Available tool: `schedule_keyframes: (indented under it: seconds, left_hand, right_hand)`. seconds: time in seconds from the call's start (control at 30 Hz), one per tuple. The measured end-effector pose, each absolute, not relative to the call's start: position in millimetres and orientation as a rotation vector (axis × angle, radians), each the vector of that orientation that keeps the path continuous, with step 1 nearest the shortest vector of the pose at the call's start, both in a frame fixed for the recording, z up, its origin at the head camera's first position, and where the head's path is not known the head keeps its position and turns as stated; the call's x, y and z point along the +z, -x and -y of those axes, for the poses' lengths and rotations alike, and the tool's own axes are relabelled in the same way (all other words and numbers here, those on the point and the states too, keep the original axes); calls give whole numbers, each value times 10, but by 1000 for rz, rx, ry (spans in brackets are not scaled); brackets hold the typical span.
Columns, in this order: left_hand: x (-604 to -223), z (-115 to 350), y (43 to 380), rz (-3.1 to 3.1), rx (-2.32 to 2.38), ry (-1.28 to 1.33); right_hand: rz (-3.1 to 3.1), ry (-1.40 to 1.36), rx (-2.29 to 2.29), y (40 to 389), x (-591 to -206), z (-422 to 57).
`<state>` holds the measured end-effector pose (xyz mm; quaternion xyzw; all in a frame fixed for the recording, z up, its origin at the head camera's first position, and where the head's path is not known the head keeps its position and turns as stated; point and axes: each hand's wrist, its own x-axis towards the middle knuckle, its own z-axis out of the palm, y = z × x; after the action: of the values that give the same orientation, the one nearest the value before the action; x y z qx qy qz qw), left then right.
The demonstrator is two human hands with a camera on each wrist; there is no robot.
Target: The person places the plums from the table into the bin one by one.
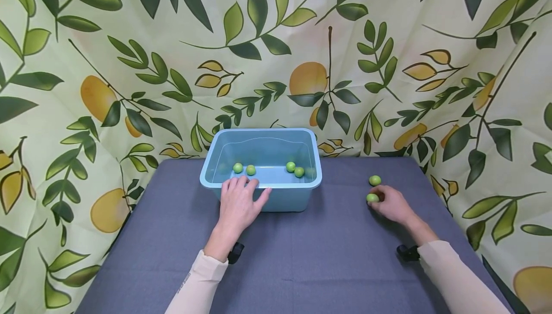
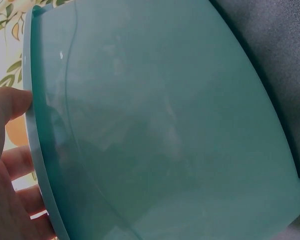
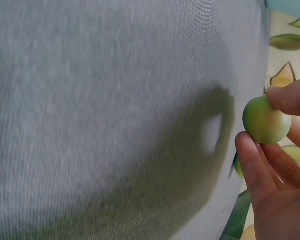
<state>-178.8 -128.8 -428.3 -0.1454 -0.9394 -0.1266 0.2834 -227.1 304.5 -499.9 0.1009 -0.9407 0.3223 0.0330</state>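
Observation:
My right hand (image 1: pixel 394 204) pinches a small round green fruit (image 3: pixel 263 122) between thumb and fingertips, close over the cloth at the right. Just behind it, a second green fruit (image 1: pixel 374 180) lies on the table. My left hand (image 1: pixel 239 204) rests on the front rim of a light blue plastic tub (image 1: pixel 276 200), its fingertips over the edge and the thumb spread along it. Inside the tub sit several green fruits, two toward the left, such as this green fruit (image 1: pixel 251 170), and two toward the right, such as this one, a green fruit (image 1: pixel 299 172).
A dark blue-grey cloth (image 1: pixel 319 256) covers the table. Behind it and at both sides hangs a leaf-and-fruit patterned curtain (image 1: pixel 267 74), close to the tub's back. Each wrist wears a black camera strap, like the left strap (image 1: pixel 235 252).

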Motion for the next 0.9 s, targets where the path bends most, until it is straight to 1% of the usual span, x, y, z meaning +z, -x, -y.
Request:
schedule_keyframes:
  seconds: [0.63,0.9]
  left_hand:
    - [-4283,1289,1791,2493,-336,402]
    - [-4278,1290,1788,2490,-339,403]
  right_hand:
    - [2855,-407,1164,2145,-4967,-2703]
    - [2825,-442,1201,2128,-4887,-2554]
